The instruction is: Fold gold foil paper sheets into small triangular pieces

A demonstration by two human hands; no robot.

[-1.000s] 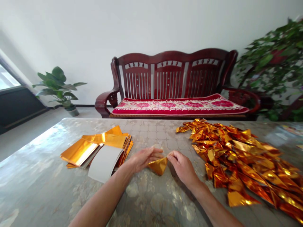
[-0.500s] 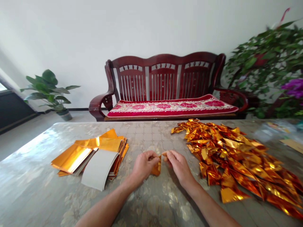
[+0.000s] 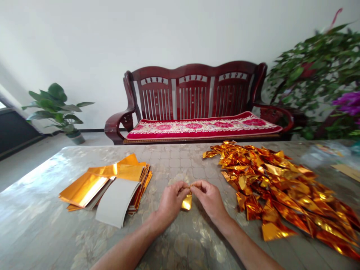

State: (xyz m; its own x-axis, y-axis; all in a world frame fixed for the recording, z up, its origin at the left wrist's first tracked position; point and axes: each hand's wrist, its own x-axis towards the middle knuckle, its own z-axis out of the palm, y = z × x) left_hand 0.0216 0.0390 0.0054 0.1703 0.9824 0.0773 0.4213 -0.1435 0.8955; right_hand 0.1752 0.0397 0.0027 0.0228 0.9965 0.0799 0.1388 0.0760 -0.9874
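On the patterned table [image 3: 50, 225], the heap of folded foil [image 3: 267, 176] at the right and the stack of sheets [image 3: 98, 183] at the left lie as before. The hands are what changes: the left hand [image 3: 173, 197] and right hand [image 3: 208, 195], half a second ago slightly apart, now meet at the fingertips. Both appear to pinch the top of the small gold piece [image 3: 186, 202], which hangs between them, so the work seems to be at fine shaping.

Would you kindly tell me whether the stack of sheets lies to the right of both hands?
No, the stack of sheets lies to the left of the left hand.
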